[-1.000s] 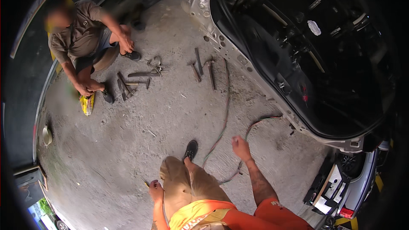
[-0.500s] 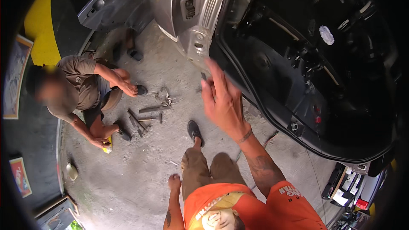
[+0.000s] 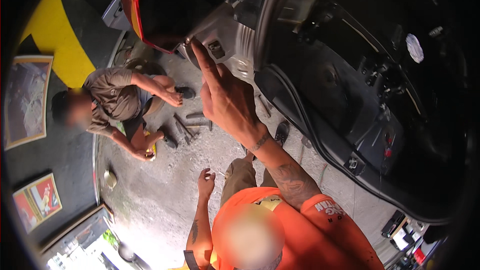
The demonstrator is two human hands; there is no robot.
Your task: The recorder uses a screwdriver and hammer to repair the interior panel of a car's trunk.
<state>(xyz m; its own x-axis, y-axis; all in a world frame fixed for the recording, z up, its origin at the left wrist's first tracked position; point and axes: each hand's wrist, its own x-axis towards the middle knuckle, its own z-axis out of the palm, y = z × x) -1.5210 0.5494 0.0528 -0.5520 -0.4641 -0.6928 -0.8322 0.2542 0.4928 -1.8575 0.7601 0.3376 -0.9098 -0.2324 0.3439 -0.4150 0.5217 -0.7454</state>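
Observation:
My right hand is raised with the index finger stretched out and the other fingers curled; it holds nothing. The fingertip overlaps the lower corner of the red tail light, beside the grey rear body panel; whether it touches cannot be told. My left hand hangs low beside my trousers, its fingers loosely bent and apart, with nothing in it. To the right of the panel is the car's rear opening, edged by a black rubber seal.
A person in a brown shirt sits low at the left, one hand on a yellow item. Hammers lie on the concrete floor. A white crumpled thing is inside the dark cargo space. Framed pictures hang left.
My right hand has moved left and up to the tail light's corner. The view has shifted, bringing more of the tail light in. My left hand's fingers have opened somewhat.

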